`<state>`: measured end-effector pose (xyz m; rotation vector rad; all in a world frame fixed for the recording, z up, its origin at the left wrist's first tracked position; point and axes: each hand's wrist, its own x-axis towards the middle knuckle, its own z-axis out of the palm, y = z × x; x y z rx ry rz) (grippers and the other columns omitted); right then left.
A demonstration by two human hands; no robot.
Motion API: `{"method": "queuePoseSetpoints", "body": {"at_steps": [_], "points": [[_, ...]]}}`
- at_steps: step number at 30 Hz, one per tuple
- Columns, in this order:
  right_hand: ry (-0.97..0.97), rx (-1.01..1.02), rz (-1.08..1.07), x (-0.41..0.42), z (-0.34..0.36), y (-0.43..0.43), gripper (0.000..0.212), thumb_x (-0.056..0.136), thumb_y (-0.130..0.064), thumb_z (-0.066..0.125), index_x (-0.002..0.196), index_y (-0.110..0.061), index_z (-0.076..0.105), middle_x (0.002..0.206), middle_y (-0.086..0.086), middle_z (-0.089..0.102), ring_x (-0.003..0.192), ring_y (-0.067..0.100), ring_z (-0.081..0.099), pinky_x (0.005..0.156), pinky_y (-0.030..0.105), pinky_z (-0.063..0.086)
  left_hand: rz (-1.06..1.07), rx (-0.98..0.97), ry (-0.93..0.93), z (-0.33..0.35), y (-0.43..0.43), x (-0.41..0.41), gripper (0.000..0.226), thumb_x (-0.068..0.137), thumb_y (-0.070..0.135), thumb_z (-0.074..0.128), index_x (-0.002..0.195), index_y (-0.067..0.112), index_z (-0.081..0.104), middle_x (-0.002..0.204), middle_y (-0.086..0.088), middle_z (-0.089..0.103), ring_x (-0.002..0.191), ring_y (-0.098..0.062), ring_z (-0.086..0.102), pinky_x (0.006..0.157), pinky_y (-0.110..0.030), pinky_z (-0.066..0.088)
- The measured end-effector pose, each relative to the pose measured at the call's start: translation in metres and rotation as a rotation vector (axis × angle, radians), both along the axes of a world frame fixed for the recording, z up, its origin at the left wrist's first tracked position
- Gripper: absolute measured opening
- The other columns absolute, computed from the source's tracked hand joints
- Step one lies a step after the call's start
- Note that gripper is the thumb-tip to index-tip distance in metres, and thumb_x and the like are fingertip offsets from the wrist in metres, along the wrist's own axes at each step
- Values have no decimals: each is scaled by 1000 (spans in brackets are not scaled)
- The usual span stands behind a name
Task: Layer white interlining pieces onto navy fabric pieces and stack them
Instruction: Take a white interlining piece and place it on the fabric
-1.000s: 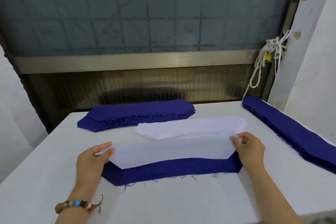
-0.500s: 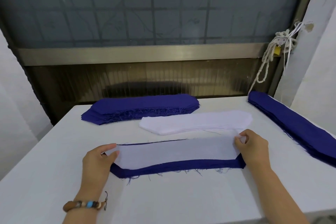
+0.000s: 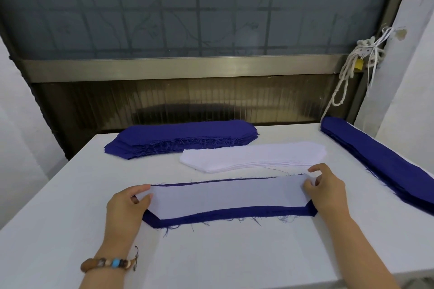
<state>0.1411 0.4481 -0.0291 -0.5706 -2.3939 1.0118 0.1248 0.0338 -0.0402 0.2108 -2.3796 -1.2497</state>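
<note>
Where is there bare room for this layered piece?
Bare: the near strip between the navy piece and the table's front edge, and the left side nearer than the far navy stack. Crowded: the white interlining stack mid-table and the long navy stack along the right edge.

We held both forearms (image 3: pixel 361 248) stretched forward, our left hand (image 3: pixel 126 206) and right hand (image 3: pixel 328 192) set well apart, palms down, each pinching one end of the white piece (image 3: pixel 225 195) between thumb and curled fingers.
</note>
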Motion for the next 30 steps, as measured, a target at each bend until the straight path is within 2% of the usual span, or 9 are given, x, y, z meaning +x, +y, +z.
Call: {"method": "queuePoseSetpoints", "body": {"at_steps": [3, 6, 8, 11, 13, 20, 30], "points": [[1, -3, -7, 0, -1, 1, 23, 86, -2, 57, 103, -16, 52, 58, 14, 56, 54, 23, 50, 52, 26, 40, 3, -30, 3, 0, 0, 0, 22, 84, 3, 71, 102, 14, 76, 66, 4, 55, 63, -16, 52, 60, -1, 39], [0, -11, -15, 0, -1, 1, 23, 86, -2, 56, 104, -17, 51, 58, 13, 55, 56, 23, 51, 53, 28, 41, 7, -31, -12, 0, -1, -1, 23, 84, 3, 71, 104, 14, 76, 67, -2, 56, 64, -18, 53, 60, -3, 40], [-1, -20, -24, 0, -1, 1, 24, 85, -2, 55, 104, -16, 51, 58, 11, 54, 58, 22, 51, 54, 28, 40, 16, -25, -16, -1, -1, -1, 25, 83, 3, 72, 105, 13, 75, 72, -5, 58, 67, -19, 54, 61, -9, 41], [-11, -18, -25, -1, -2, 1, 24, 86, -3, 55, 105, -16, 51, 60, 10, 54, 60, 22, 52, 54, 29, 39, 24, -4, -26, 0, -1, -1, 27, 83, 3, 72, 108, 12, 74, 79, -9, 61, 73, -22, 56, 72, -26, 42], [-14, -14, -22, -1, -2, 1, 23, 86, -2, 54, 105, -16, 52, 60, 10, 54, 59, 22, 52, 54, 28, 38, 24, -2, -32, 0, -1, -2, 27, 84, 3, 71, 109, 11, 74, 78, -9, 60, 73, -25, 56, 75, -29, 42], [-9, -13, -17, 1, -2, 1, 20, 85, -1, 53, 101, -14, 55, 61, 10, 53, 59, 21, 50, 54, 28, 38, 11, 14, -35, -2, -2, -1, 27, 89, 0, 64, 114, 8, 71, 80, -6, 59, 74, -22, 54, 76, -30, 42], [-48, 21, -55, -4, -6, 4, 17, 85, -2, 51, 96, -10, 60, 78, 13, 58, 65, 22, 51, 54, 27, 33, 14, -16, -30, -4, 0, 1, 31, 92, -7, 54, 116, 5, 69, 111, -6, 65, 93, -21, 57, 92, -33, 46]]}}
